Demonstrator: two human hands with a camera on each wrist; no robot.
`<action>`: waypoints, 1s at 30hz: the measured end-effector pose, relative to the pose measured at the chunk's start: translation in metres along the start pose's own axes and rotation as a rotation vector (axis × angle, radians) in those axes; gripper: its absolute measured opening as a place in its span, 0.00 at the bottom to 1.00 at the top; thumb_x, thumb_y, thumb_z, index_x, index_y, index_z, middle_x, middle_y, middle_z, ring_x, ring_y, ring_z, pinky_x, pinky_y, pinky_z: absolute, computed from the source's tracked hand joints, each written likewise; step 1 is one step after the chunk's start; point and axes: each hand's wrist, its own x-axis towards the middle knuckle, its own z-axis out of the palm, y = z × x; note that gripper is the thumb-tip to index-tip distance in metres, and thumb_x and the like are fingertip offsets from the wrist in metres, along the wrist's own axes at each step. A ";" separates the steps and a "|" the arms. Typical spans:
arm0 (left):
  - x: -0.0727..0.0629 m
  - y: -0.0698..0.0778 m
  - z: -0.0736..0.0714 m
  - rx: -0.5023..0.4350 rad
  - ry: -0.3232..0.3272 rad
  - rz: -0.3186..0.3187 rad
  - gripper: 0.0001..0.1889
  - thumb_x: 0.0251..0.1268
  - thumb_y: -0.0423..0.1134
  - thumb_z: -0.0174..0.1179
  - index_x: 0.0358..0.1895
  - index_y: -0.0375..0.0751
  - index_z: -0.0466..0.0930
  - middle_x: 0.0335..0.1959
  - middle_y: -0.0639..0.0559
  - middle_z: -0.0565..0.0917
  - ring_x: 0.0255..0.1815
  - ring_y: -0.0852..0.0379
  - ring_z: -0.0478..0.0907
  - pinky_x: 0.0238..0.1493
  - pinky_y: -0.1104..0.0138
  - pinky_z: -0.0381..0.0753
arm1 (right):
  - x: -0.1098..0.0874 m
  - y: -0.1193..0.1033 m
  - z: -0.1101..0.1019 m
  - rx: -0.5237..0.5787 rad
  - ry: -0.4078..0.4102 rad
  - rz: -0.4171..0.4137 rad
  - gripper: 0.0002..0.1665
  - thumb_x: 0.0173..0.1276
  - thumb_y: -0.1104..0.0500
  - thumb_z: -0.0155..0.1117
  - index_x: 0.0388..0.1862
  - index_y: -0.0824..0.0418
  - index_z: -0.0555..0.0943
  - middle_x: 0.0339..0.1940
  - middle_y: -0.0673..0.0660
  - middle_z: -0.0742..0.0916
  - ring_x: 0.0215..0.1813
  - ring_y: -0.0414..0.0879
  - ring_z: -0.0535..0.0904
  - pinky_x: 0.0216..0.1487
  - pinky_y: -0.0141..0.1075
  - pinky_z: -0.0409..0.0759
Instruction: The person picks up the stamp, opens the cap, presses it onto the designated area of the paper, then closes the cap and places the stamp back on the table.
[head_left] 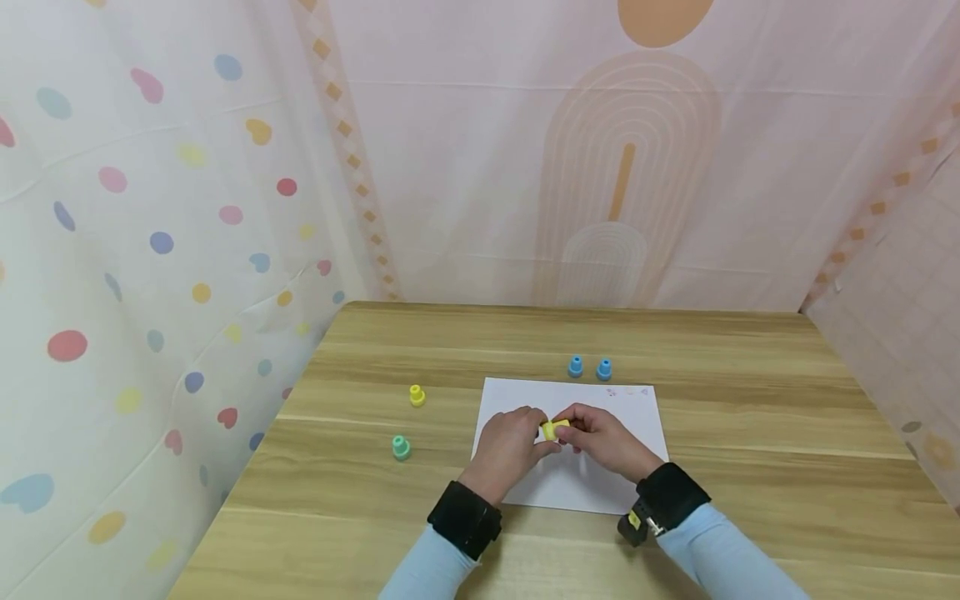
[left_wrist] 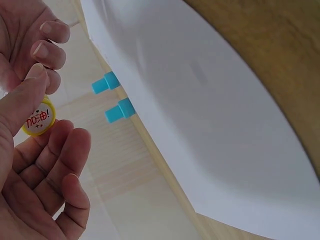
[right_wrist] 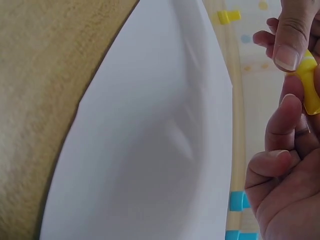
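Observation:
A small yellow toy stamp (head_left: 556, 430) is between my two hands, above the white paper. My left hand (head_left: 512, 443) holds it from the left, fingers bent around it. My right hand (head_left: 606, 440) pinches it from the other side between thumb and fingers. Seen from the left wrist, a round white stamp face (left_wrist: 39, 120) with red characters and a yellow rim peeks out between the fingers. In the right wrist view the yellow stamp body (right_wrist: 311, 95) narrows at its middle, partly covered by fingers. Beneath both hands lies the white paper (head_left: 570, 487).
Small pink and purple prints (head_left: 628, 392) mark the paper's upper right corner. Two blue stamps (head_left: 575, 367) stand behind the paper. To the left are another yellow stamp (head_left: 417, 396) and a green stamp (head_left: 401, 448) on the wooden table (head_left: 337, 517).

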 end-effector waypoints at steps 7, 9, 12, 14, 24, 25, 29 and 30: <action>-0.001 0.000 0.000 0.028 0.009 0.040 0.17 0.54 0.51 0.73 0.37 0.41 0.87 0.19 0.60 0.75 0.21 0.63 0.67 0.28 0.71 0.67 | 0.001 -0.002 0.002 -0.041 -0.002 -0.005 0.11 0.73 0.56 0.63 0.45 0.63 0.82 0.32 0.53 0.81 0.34 0.47 0.73 0.34 0.33 0.70; -0.002 0.000 0.000 0.045 0.012 0.041 0.17 0.54 0.52 0.73 0.37 0.41 0.87 0.20 0.58 0.76 0.21 0.63 0.67 0.29 0.71 0.68 | 0.001 -0.002 0.003 -0.050 -0.005 -0.018 0.11 0.73 0.56 0.63 0.45 0.64 0.81 0.32 0.53 0.80 0.34 0.47 0.73 0.34 0.33 0.70; -0.002 0.000 0.001 0.068 0.020 0.035 0.17 0.54 0.52 0.74 0.37 0.42 0.87 0.21 0.57 0.79 0.21 0.63 0.68 0.30 0.70 0.69 | 0.002 -0.002 0.004 -0.065 -0.005 -0.023 0.11 0.73 0.56 0.63 0.45 0.63 0.81 0.31 0.53 0.80 0.34 0.47 0.72 0.34 0.33 0.70; -0.002 0.000 0.002 0.077 0.021 0.026 0.18 0.54 0.53 0.73 0.37 0.42 0.87 0.22 0.56 0.80 0.22 0.63 0.69 0.30 0.70 0.71 | 0.003 -0.002 0.004 -0.072 -0.003 -0.019 0.11 0.73 0.56 0.62 0.45 0.63 0.81 0.32 0.53 0.80 0.34 0.47 0.72 0.34 0.33 0.70; -0.002 0.002 0.004 0.116 -0.037 -0.051 0.22 0.54 0.56 0.73 0.44 0.43 0.87 0.32 0.52 0.85 0.29 0.59 0.78 0.37 0.64 0.80 | 0.003 -0.004 0.003 -0.086 0.013 0.040 0.12 0.74 0.56 0.62 0.48 0.64 0.81 0.31 0.53 0.79 0.34 0.47 0.72 0.33 0.34 0.68; -0.002 0.002 0.004 0.124 -0.045 -0.059 0.23 0.54 0.57 0.73 0.44 0.43 0.86 0.33 0.52 0.84 0.29 0.58 0.78 0.37 0.64 0.80 | 0.002 -0.004 0.002 -0.092 0.016 0.043 0.12 0.74 0.56 0.62 0.48 0.64 0.81 0.31 0.53 0.79 0.34 0.47 0.72 0.33 0.35 0.68; -0.003 0.001 0.003 0.167 -0.061 -0.081 0.26 0.53 0.60 0.72 0.45 0.43 0.86 0.32 0.51 0.83 0.29 0.57 0.78 0.32 0.65 0.78 | 0.003 -0.004 -0.003 -0.117 0.046 0.071 0.11 0.73 0.57 0.62 0.47 0.64 0.81 0.31 0.53 0.79 0.33 0.47 0.73 0.33 0.36 0.70; -0.003 0.000 0.003 0.174 -0.065 -0.086 0.26 0.53 0.61 0.72 0.45 0.43 0.86 0.31 0.51 0.83 0.29 0.57 0.78 0.31 0.65 0.78 | 0.005 -0.002 -0.005 -0.126 0.056 0.082 0.11 0.73 0.57 0.62 0.47 0.63 0.81 0.31 0.53 0.79 0.33 0.47 0.72 0.33 0.36 0.70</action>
